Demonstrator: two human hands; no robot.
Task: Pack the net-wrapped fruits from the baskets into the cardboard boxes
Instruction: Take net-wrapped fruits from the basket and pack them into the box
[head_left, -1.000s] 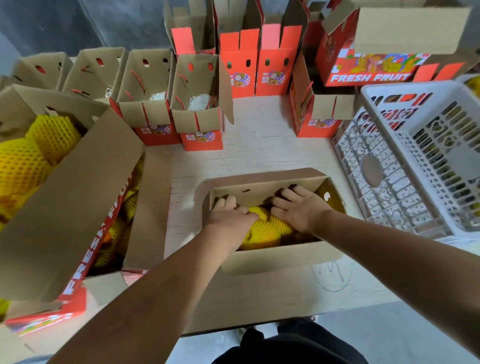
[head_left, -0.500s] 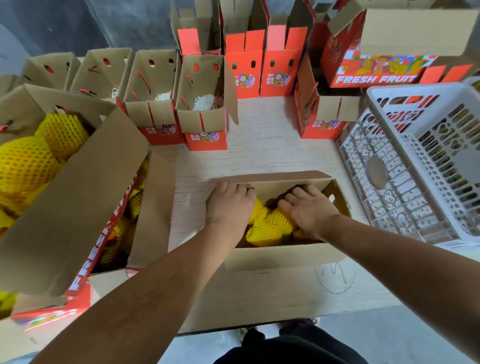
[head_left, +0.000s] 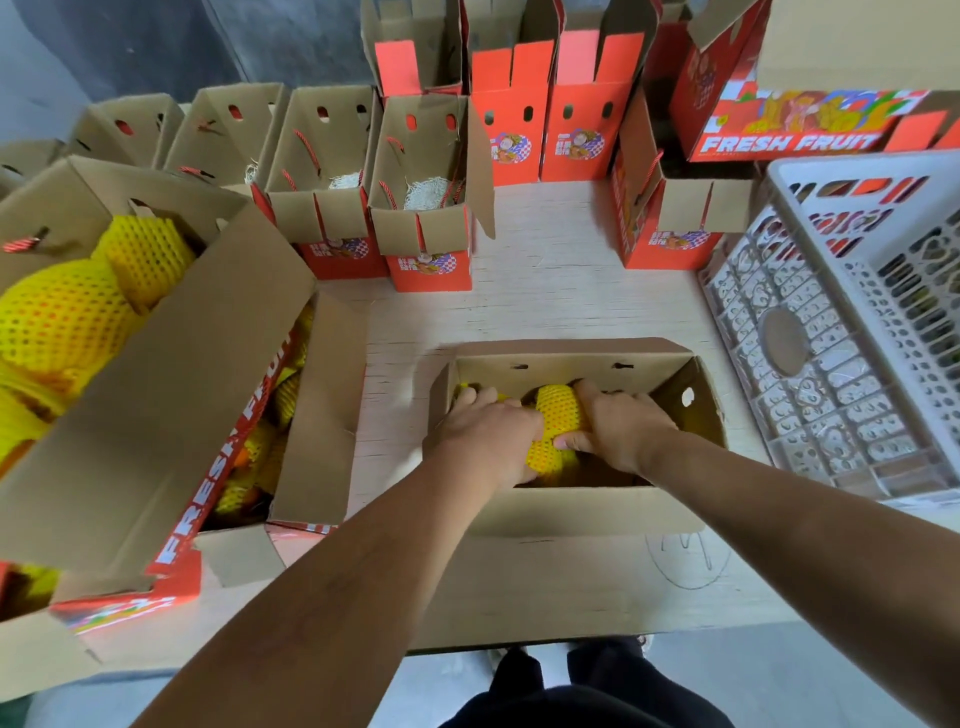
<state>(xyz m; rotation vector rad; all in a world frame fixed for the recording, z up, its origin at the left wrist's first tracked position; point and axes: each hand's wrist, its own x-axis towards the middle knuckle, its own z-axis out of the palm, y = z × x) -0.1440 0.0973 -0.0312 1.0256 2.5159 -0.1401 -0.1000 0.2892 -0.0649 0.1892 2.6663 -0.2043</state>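
Observation:
An open cardboard box (head_left: 587, 512) stands on the table in front of me, with several fruits in yellow foam net inside. Both hands are down in it. My right hand (head_left: 615, 423) grips one net-wrapped fruit (head_left: 556, 415) from the right, thumb under it. On the fruit's left side lies my left hand (head_left: 488, 431), fingers curled against it and over the fruits at the box's left end. The box floor under my hands is hidden.
A big "FRESH FRUIT" carton (head_left: 171, 395) full of net-wrapped fruits lies at the left. Small open red gift boxes (head_left: 431, 244) with white padding line the back. A white plastic basket (head_left: 852, 332), tipped on its side, stands at the right.
My left hand has come off the box's left rim and gone back inside against the fruit. My right hand has closed round the middle fruit and turned it upright.

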